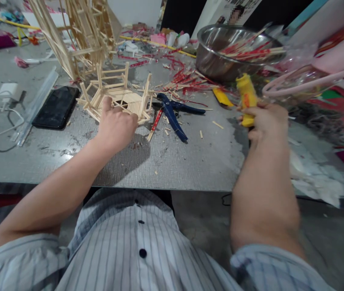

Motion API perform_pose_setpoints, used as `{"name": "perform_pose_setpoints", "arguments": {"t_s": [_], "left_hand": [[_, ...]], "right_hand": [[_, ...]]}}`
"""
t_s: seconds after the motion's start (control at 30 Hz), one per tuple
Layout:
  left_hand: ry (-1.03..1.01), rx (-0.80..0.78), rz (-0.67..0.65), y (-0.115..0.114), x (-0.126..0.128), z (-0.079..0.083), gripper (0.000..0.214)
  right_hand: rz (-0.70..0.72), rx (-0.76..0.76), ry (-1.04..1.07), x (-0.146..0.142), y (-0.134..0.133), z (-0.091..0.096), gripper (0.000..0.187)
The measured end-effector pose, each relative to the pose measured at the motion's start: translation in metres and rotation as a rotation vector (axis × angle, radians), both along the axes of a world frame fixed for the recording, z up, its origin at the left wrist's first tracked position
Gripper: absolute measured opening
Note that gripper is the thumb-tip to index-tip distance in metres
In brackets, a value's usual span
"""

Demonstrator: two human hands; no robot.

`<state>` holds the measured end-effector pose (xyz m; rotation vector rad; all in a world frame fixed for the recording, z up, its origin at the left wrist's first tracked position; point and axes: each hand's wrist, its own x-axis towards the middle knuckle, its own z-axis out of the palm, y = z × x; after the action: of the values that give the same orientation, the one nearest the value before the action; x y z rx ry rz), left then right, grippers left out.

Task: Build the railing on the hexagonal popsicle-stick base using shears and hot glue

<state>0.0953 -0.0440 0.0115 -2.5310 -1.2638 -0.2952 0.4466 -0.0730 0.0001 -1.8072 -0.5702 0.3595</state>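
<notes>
My left hand is closed on the near side of a small frame of thin wooden sticks, its fingers bent over the edge and partly hiding it. The frame has a slatted floor and several upright posts. Out to the right, my right hand grips a yellow tube with red print, held tilted above the table. The view is slightly blurred there. Blue-handled cutters lie beside the frame, with a red-wrapped stick next to them. Another yellow piece rests left of the tube.
A taller stick structure stands behind the frame. A black phone and a white charger are on the left. A metal bowl holds red-wrapped sticks. A pink hoop handle and plastic wrapping crowd the right.
</notes>
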Motion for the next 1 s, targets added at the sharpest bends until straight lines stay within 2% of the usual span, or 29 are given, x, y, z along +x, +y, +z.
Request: {"name": "perform_pose_setpoints", "arguments": {"t_s": [0.17,0.33,0.43,0.5,0.63,0.73,0.83,0.93,1.0], "left_hand": [[-0.034,-0.006,0.003,0.001,-0.001,-0.003,0.027],[-0.201,0.088,-0.091,0.005,-0.004,-0.012,0.03],[-0.158,0.097,-0.076,0.005,-0.004,-0.012,0.031],[-0.083,0.076,-0.046,0.004,-0.003,-0.01,0.028],[0.009,0.04,-0.019,0.001,-0.001,-0.004,0.028],[0.041,0.011,-0.007,0.0,-0.001,-0.001,0.028],[0.032,-0.006,-0.005,-0.002,-0.001,0.002,0.028],[0.017,-0.033,0.004,-0.002,-0.002,0.002,0.026],[-0.003,-0.031,0.004,0.0,-0.002,-0.001,0.026]], "right_hand": [[0.264,0.101,0.159,-0.025,-0.003,0.01,0.005],[0.597,0.126,0.163,-0.046,-0.007,0.008,0.027],[0.631,0.237,0.148,-0.064,-0.012,0.008,0.028],[0.633,0.251,0.082,-0.076,-0.017,0.007,0.026],[0.73,0.177,-0.045,-0.091,-0.023,0.002,0.025],[0.871,0.029,-0.159,-0.092,-0.02,-0.004,0.026],[0.939,-0.066,-0.228,-0.089,-0.015,-0.01,0.031],[0.919,-0.049,-0.314,-0.086,-0.014,-0.016,0.032],[0.892,0.005,-0.47,-0.085,-0.017,-0.018,0.031]]}}
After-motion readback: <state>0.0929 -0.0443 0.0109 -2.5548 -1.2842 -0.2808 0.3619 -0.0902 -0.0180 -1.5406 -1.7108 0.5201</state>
